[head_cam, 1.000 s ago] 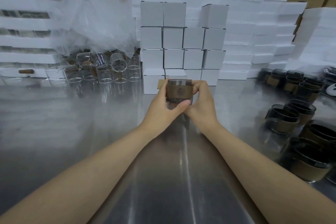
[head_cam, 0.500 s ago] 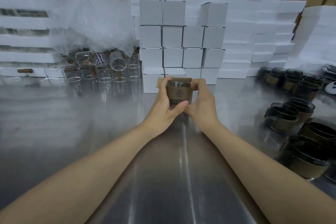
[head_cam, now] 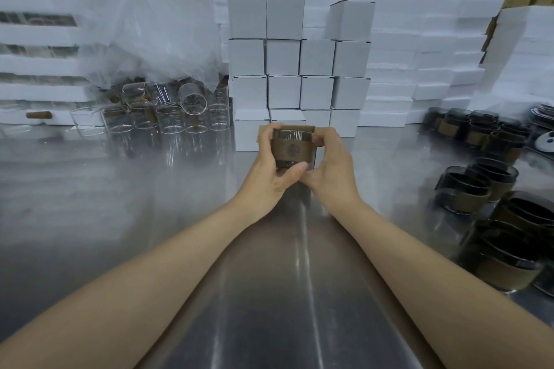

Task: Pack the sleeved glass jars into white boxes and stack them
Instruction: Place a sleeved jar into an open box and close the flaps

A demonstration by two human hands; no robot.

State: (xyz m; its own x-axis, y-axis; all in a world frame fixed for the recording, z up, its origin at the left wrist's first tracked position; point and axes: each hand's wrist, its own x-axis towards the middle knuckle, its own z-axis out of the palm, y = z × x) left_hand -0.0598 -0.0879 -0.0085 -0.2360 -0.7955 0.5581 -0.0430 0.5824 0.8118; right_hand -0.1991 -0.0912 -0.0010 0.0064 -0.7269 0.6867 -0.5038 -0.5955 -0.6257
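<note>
At centre left of the frame, clear glass beakers [head_cam: 168, 123] crowd a steel table [head_cam: 120, 204] beneath a heap of plastic film [head_cam: 156, 18]. In the middle, before a wall of closed white boxes [head_cam: 299, 57], a person's left hand [head_cam: 268, 168] curls round the left side of a sleeved glass jar [head_cam: 289, 150], thumb across its lower edge, holding it at the mouth of an open white box [head_cam: 315, 156]. The right hand [head_cam: 334, 168] wraps the box's right side, though whether its fingertips also touch the jar is hard to tell. Being glass, the jar is likely rigid, weighty for its size and breakable; the brown sleeve offers a surer, less slippery purchase than the bare rim. At right, more dark sleeved jars [head_cam: 476, 189] wait in rows.
</note>
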